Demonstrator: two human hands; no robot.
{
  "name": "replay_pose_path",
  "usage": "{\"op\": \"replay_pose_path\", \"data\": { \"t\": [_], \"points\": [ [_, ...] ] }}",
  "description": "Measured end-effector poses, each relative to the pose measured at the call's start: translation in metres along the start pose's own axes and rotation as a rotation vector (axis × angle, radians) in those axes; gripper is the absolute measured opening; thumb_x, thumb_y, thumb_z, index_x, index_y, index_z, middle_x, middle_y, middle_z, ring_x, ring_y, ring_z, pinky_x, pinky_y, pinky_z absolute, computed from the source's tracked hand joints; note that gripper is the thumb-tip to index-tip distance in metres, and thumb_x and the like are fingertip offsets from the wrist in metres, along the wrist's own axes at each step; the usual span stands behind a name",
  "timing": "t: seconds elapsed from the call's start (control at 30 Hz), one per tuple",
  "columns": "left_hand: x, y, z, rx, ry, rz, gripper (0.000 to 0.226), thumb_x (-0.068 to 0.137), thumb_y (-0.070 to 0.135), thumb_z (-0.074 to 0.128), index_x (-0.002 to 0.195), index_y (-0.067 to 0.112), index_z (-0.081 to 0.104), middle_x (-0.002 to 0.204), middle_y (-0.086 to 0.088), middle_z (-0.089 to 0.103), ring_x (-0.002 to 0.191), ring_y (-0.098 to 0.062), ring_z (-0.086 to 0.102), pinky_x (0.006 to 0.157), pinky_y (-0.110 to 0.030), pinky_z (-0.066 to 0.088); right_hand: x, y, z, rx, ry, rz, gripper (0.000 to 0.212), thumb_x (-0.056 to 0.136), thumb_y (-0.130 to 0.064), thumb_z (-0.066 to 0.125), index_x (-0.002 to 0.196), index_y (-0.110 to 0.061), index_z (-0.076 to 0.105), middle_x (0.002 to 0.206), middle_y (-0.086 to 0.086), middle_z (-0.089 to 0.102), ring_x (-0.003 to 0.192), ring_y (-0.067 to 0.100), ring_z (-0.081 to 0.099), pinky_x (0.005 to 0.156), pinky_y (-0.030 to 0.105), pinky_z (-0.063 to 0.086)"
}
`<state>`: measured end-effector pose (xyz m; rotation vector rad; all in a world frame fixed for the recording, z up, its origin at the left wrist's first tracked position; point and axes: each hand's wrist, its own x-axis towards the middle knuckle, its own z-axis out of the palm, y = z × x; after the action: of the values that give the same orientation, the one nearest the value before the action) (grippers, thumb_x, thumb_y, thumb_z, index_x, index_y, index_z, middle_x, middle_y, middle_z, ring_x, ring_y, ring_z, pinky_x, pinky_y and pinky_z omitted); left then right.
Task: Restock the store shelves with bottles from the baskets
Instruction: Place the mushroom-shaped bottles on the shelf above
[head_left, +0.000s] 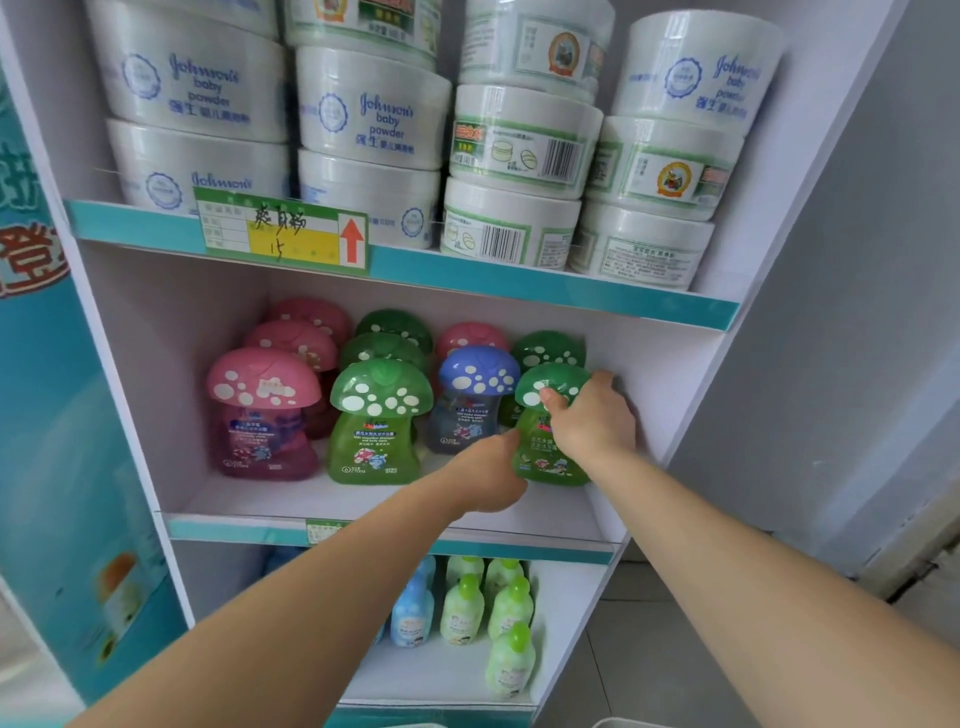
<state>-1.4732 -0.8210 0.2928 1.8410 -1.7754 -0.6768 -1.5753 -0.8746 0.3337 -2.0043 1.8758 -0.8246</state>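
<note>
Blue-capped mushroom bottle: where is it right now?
Head view, middle shelf, front row: the blue-capped bottle stands between a green-capped bottle on its left and the green bottle held by left hand and right hand.

Both forearms (332, 571) bare to frame edge; left hand (488, 470), right hand (592, 423) bare; right thumbnail (546, 396) seemingly short, view blurred.

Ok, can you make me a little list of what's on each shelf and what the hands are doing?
top shelf: stacked white powder tubs; price tag on its edge
middle shelf: rows of mushroom-cap bottles, fronted by a pink bottle, a green bottle and a blue bottle
bottom shelf: small pale green bottles, small blue bottles
held green bottle: upright, front right of middle shelf
right hand: grips its cap
left hand: holds its lower body
</note>
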Motion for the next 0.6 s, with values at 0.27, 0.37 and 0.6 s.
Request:
{"op": "replay_pose_path", "data": {
  "t": [0.27,0.37,0.6],
  "points": [
    [-0.002,-0.003,0.006,-0.048,0.057,0.026,0.043,0.091,0.009,0.052,0.133,0.006,0.044,0.134,-0.012,0.053,0.126,-0.027,0.047,0.098,-0.032,0.041,0.005,-0.008,-0.024,-0.512,-0.005,-0.299,0.047,0.09,-0.031,0.063,0.128,-0.008,0.049,0.122,0.015,0.05,0.11,0.035,0.056,0.082,0.038,0.047],
    [-0.002,0.0,0.009,-0.046,0.045,0.02,0.049,0.092,0.009,0.051,0.138,0.003,0.039,0.139,-0.014,0.049,0.129,-0.028,0.046,0.101,-0.034,0.041,0.009,-0.008,-0.028,-0.565,-0.063,-0.359,0.053,0.088,-0.02,0.065,0.136,-0.015,0.043,0.122,0.015,0.05,0.11,0.036,0.056,0.083,0.039,0.048],
    [0.004,-0.005,0.008,-0.052,0.041,0.031,0.049,0.091,0.009,0.053,0.138,0.006,0.039,0.138,-0.013,0.049,0.129,-0.025,0.046,0.099,-0.029,0.039,0.015,-0.009,-0.023,-0.651,-0.072,-0.444,0.061,0.087,-0.018,0.065,0.14,-0.016,0.035,0.126,0.017,0.045,0.108,0.037,0.057,0.081,0.04,0.05]
  ]
}}
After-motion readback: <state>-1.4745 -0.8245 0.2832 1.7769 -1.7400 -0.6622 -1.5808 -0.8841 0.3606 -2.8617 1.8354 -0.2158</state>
